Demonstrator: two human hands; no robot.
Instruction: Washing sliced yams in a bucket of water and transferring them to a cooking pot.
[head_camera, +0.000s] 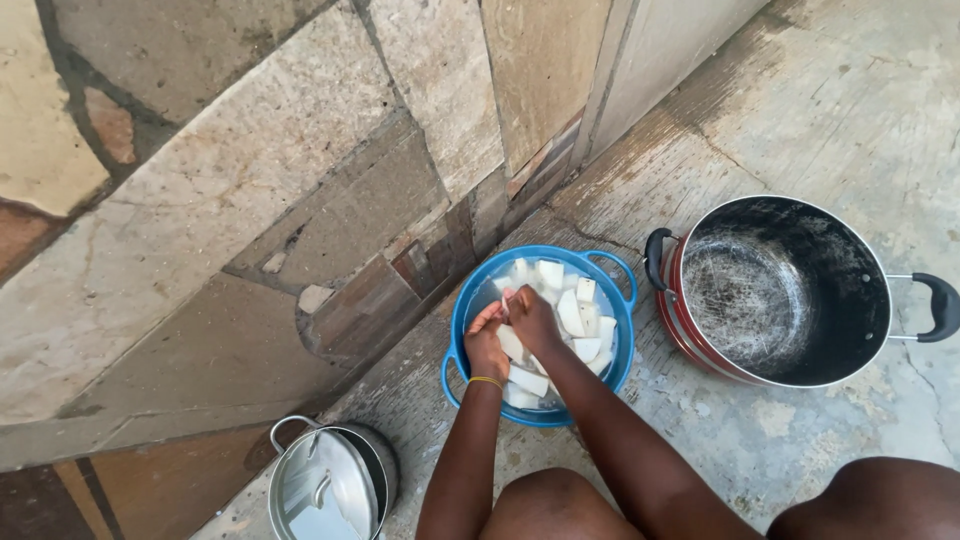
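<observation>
1. Bare knees fill the bottom edge of the frame, nearest the camera, with both forearms reaching up from between them toward the centre.
2. Both hands are inside a blue plastic basin at the centre of the frame, which stands on the concrete floor close to a stone wall that fills the upper left.
3. White peeled chunks, cut in blocks, lie in water in the basin, bunched toward its right and lower sides.
4. Her left hand, with a thin yellow band at the wrist, and right hand are pressed together over one chunk; the fingers of both are curled around it, so each is grasping that same piece.
5. As far as the view shows, the peeling and cutting look done, since every piece is white and bare; handling of the pieces in the water looks to be under way.
6. At the right of the frame a large red pot with black handles and a dark, scratched inside stands empty, well apart from the hands.
7. At the lower left a steel pot with its lid sits near the wall.
8. No packages, labels or signs are visible anywhere.
</observation>
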